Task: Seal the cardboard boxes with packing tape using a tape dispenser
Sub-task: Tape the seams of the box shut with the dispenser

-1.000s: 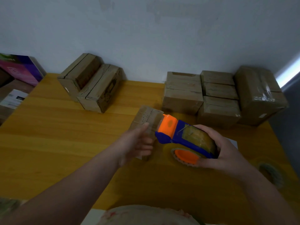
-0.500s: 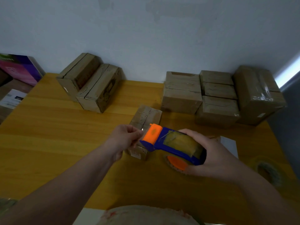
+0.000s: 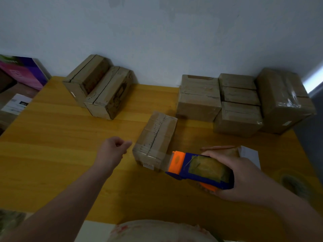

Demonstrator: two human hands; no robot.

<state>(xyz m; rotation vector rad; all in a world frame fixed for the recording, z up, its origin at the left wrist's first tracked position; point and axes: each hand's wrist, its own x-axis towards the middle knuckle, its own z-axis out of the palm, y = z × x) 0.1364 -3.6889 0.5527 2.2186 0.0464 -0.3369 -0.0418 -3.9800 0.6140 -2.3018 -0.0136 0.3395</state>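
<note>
A small cardboard box (image 3: 155,138) lies in the middle of the yellow table (image 3: 52,145), with a strip of clear tape across its near end. My right hand (image 3: 241,179) grips a blue and orange tape dispenser (image 3: 197,167) just right of the box. Its orange nose is at the box's near right corner, and clear tape runs from it to the box. My left hand (image 3: 111,151) hovers just left of the box with fingers curled, holding nothing I can see.
Two cardboard boxes (image 3: 97,86) stand at the back left. Several taped boxes (image 3: 237,102) are stacked at the back right. A spare tape roll (image 3: 295,186), a white paper (image 3: 250,154) and a pencil (image 3: 218,147) lie on the right. A purple box (image 3: 22,72) sits beyond the table's left edge.
The dispenser has moved from over the box's near end to the right, trailing tape. My left hand has come off the box and drawn back to the left.
</note>
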